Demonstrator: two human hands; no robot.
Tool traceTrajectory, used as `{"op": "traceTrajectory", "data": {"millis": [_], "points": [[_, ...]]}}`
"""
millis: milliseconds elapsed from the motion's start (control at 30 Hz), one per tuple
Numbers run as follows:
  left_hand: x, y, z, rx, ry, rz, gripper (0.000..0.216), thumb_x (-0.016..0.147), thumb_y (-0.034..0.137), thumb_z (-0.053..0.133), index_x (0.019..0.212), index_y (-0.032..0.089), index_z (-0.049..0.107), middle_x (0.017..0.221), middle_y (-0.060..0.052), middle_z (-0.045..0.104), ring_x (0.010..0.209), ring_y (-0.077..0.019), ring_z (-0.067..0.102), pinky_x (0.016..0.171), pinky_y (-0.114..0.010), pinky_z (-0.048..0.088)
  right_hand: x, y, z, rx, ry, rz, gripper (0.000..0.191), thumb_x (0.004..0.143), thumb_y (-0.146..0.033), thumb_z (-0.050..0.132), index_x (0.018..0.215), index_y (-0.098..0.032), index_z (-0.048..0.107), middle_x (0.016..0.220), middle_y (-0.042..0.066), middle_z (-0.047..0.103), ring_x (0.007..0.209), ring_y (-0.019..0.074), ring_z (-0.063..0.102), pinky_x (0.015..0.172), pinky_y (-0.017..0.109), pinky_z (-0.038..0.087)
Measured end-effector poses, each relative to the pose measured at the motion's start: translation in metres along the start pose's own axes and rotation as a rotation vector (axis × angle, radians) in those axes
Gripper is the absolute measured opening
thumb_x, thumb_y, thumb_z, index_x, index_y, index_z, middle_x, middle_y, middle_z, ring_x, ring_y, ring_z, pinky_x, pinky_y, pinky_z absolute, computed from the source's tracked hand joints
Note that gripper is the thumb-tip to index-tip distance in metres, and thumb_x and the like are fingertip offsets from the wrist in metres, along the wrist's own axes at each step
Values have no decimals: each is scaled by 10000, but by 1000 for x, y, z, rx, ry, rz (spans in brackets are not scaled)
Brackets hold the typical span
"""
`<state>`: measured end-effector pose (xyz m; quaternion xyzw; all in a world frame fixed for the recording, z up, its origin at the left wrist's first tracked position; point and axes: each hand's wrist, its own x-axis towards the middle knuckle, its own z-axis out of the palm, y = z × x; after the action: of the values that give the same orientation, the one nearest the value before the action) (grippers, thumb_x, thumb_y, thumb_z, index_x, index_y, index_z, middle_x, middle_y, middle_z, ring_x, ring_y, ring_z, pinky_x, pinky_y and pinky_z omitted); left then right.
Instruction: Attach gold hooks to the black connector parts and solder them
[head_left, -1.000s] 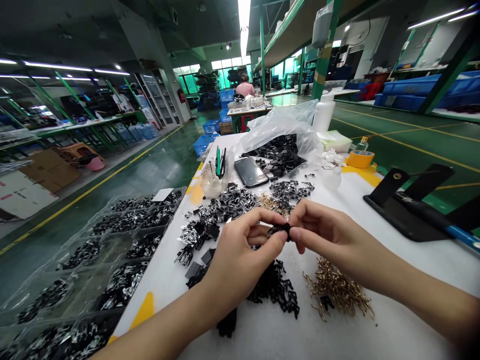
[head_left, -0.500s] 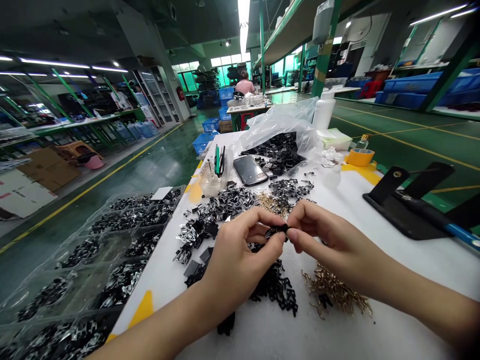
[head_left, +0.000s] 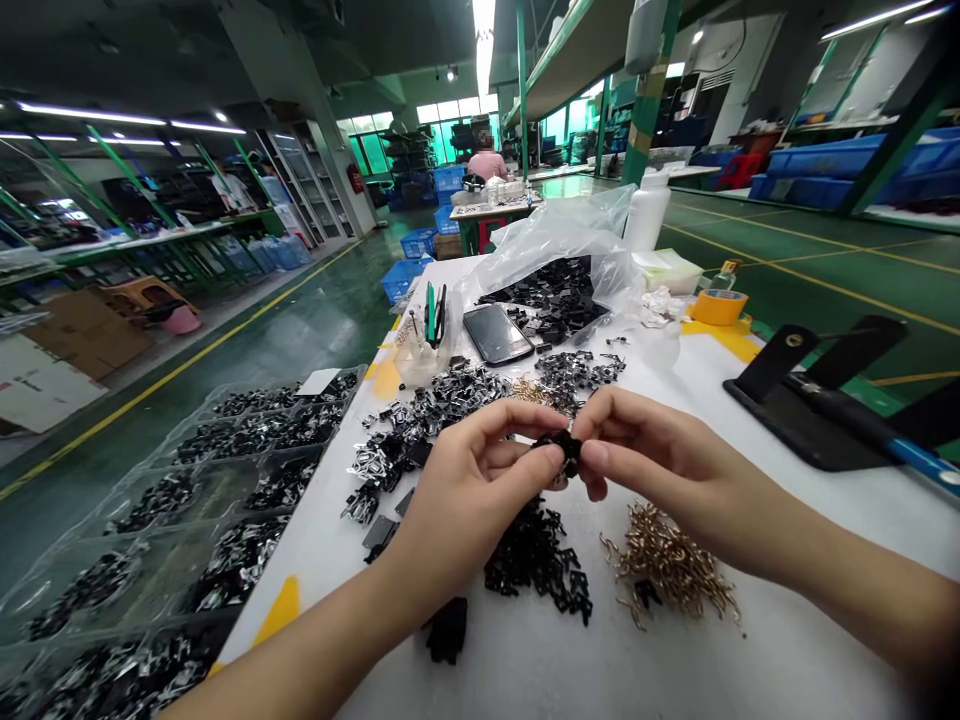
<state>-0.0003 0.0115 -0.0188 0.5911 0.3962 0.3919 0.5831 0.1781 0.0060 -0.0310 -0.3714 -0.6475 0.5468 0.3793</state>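
The left hand (head_left: 472, 490) and right hand (head_left: 660, 455) hold a small black plastic part (head_left: 566, 450) in a closed fingertip grip above the bench (head_left: 787, 540), with loose black pieces (head_left: 536, 565) and brass hooks (head_left: 667, 565) left just below and a filled, divided plastic tray (head_left: 262, 388) left of the grip.

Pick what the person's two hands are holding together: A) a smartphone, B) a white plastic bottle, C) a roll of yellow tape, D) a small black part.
D: the left hand and right hand meet at their fingertips on a small black part.
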Motion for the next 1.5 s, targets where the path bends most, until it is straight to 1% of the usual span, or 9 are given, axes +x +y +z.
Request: {"op": "traceTrajectory", "data": {"millis": [233,433,600,767,900,1000,1100,1300,1500], "points": [[-3,-5,1,92,-7,-11,89,826,245,640,914,252,625,696,60,629,653,-61,570,609,-135,446,-1,2,0,-48,36,20,82,921,-274,477,858,-225,495,740,-31,507,699,114,482,626,253,383],[-2,-5,5,153,21,30,93,800,195,653,884,218,621,650,64,563,560,-41,481,520,-118,394,-2,6,3,-150,78,-75,97,908,-198,463,816,-221,482,702,-48,476,660,93,447,580,222,358],[-5,-3,5,191,59,36,84,794,166,650,864,211,639,633,64,569,560,-39,496,514,-111,391,-3,5,8,-145,87,-58,97,892,-172,467,808,-222,465,693,-52,465,650,94,437,571,219,353],[-3,0,3,50,-2,-91,90,801,211,665,886,202,638,635,51,641,617,-57,595,590,-120,466,-4,-2,7,-104,62,-4,120,915,-212,458,796,-219,468,696,-45,480,672,101,452,606,230,364],[2,2,1,-133,-66,-129,79,791,180,678,867,183,657,697,48,666,630,-57,633,629,-135,518,-4,-4,5,-36,40,-7,153,925,-246,474,775,-217,477,683,-54,497,666,84,474,620,209,378],[4,1,-1,-207,-100,-161,71,807,188,660,876,183,676,725,37,672,660,-77,651,625,-155,539,-4,-3,4,-37,53,-54,140,928,-268,481,797,-220,492,689,-57,495,654,72,481,617,190,395],[4,0,-2,-227,-113,-182,86,817,204,652,896,192,684,758,27,677,702,-94,664,643,-171,548,-5,-1,3,-101,109,-156,28,920,-237,488,898,-245,503,730,-55,509,657,75,491,591,189,409],[2,0,-2,-122,-59,-133,116,787,225,694,902,220,680,825,42,661,721,-66,638,705,-154,523,-5,1,2,-275,152,-245,67,877,-178,532,895,-242,522,795,-29,539,750,101,536,637,211,432],[-4,-1,3,113,20,-31,138,797,230,675,932,253,664,688,57,594,601,-49,524,565,-123,434,-3,1,1,-231,169,-123,52,876,-194,533,860,-227,496,718,-43,485,644,91,482,541,206,383]]}}
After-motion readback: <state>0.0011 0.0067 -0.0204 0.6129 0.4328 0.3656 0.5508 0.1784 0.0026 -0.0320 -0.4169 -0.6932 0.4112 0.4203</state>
